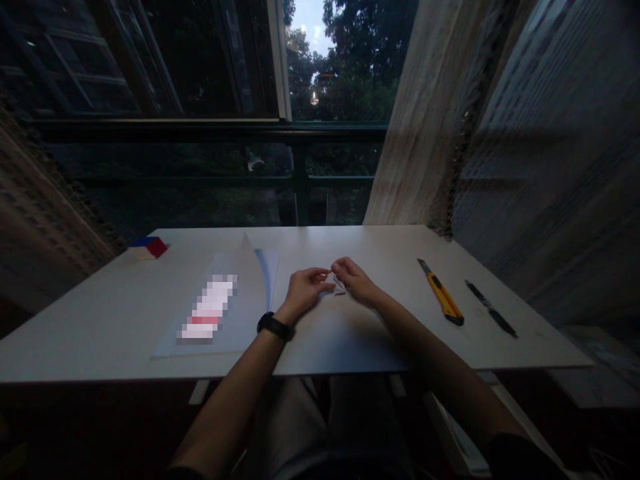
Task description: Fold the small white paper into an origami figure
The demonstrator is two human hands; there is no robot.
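Observation:
Close together over the middle of the white table (345,343) are my left hand (303,291) and my right hand (354,280). Between them is a small piece of folded white paper (339,287), partly covered by the fingers. My left fingers pinch its left side, with the thumb below and the fingertips above. The right hand has its fingers closed on the upper edge of the same paper. A dark watch (274,326) is on my left wrist.
White paper sheets (250,313) lie to the left, one edge curling up, with a blurred-out patch on top. A blue, red and white cube (149,248) sits at the far left. To the right are a yellow utility knife (441,293), its blade out, and a black pen (491,309).

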